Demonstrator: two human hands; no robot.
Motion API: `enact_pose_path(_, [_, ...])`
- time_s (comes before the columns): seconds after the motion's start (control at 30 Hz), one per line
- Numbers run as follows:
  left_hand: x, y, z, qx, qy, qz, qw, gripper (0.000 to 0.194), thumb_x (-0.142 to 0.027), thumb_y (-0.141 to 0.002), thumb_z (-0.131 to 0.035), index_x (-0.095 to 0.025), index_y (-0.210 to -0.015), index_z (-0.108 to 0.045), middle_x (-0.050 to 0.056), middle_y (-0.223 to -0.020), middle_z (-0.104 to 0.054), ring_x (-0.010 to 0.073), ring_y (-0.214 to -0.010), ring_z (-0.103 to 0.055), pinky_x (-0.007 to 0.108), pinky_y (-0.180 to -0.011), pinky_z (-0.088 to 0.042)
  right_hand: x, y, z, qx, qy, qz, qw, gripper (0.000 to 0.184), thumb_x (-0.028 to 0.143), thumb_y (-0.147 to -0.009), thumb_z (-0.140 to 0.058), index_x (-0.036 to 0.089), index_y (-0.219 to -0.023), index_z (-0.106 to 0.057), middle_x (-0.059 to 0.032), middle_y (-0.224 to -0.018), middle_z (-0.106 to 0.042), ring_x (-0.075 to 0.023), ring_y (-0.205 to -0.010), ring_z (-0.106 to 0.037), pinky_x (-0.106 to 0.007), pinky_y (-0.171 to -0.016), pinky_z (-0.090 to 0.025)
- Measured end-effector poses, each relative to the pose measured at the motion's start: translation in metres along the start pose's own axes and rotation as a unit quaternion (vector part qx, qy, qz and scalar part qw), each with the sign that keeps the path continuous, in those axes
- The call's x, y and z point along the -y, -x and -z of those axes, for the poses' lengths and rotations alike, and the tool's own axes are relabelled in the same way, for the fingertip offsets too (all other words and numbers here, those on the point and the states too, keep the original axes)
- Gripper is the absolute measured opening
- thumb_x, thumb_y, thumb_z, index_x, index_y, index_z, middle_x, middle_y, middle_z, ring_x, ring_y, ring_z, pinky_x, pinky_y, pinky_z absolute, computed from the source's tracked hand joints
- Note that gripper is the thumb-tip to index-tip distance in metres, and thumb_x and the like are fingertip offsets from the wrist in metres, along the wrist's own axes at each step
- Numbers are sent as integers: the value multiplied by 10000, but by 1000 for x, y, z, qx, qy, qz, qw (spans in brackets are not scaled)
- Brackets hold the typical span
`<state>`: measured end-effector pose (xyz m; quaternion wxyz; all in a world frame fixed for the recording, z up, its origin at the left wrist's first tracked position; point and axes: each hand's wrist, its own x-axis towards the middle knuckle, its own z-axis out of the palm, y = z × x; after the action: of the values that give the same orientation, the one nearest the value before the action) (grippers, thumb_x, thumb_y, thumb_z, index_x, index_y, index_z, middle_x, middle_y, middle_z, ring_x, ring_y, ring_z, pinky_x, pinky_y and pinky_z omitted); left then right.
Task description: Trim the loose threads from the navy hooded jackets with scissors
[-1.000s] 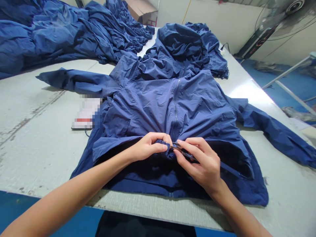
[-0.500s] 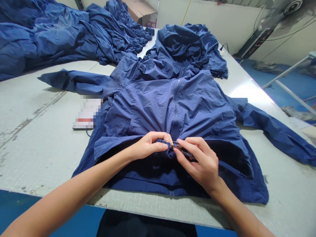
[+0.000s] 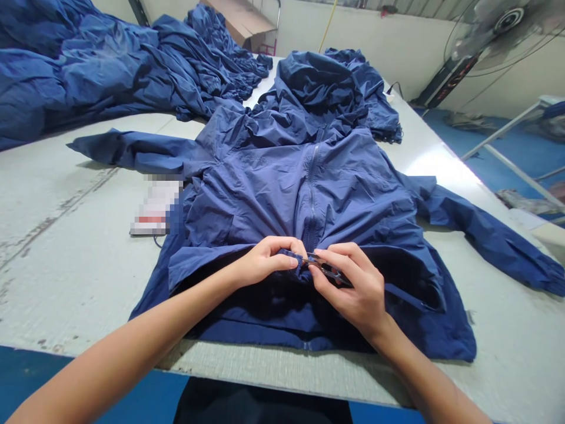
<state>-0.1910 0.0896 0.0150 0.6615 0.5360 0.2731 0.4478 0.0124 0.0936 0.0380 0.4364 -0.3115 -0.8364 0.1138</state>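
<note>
At far left a heap of navy jackets (image 3: pixel 88 65) lies bunched on the pale grey table (image 3: pixel 66 235), its painted top scuffed and streaked with dark wear; behind the heap a cardboard box (image 3: pixel 238 17) stands against the cream wall (image 3: pixel 388 47); on the tabletop sits a white and red item (image 3: pixel 155 207), too blurred to name; mid-table a navy zip jacket (image 3: pixel 304 194) lies spread, hood bunched at the far end, sleeves thrown out to both sides, its front crumpled; the left hand (image 3: pixel 265 262) is closed, pinching the gathered hem (image 3: pixel 291 258) at the foot of the zip (image 3: pixel 312 200); the right hand (image 3: pixel 348 282) sits just beside it, fingers curled together around small dark scissors (image 3: pixel 331 274) at that same fold; whether the blades are open I cannot tell; beyond the table's right edge lie a blue-painted floor (image 3: pixel 481 141) and white metal rails (image 3: pixel 507 144); a wall fan (image 3: pixel 494 29) hangs above.
</note>
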Motion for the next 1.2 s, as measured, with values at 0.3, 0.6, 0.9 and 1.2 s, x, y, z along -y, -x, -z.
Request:
enact_pose_path(0.3, [1,0,1,5,-6,2,1000,239,-367,-803,-681,-149,-731,-615,17,-757,-556,157,-723,-484,283,-714,-371,-1,-1,0,0,12,10,1000,224,182,-829,-699,233,-1046,-719,-35,-871,-669,-148,-700,-667,-251,-597,-574])
enact_pose_path(0.6, [-1,0,0,6,-28,9,1000,252,-374,-813,-662,-153,-717,-587,8,-737,-533,150,-704,-463,279,-699,-357,-3,0,1,4,33,49,998,254,152,-838,-702,215,-1084,-686,-44,-879,-665,-136,-710,-657,-227,-582,-551])
enact_pose_path(0.9, [-2,1,1,20,-36,6,999,224,-323,-842,-645,-152,-718,-571,-4,-727,-520,136,-694,-447,268,-686,-343,-7,3,1,5,75,91,993,303,138,-819,-734,191,-1109,-668,-46,-891,-683,-119,-675,-655,-210,-581,-536])
enact_pose_path(1.2, [1,1,1,-10,-13,-5,1000,212,-333,-826,-669,-151,-737,-606,16,-776,-582,156,-749,-509,277,-741,-380,-2,6,-6,2,-40,0,999,269,118,-858,-691,208,-1109,-651,-42,-938,-633,-145,-806,-647,-256,-706,-556])
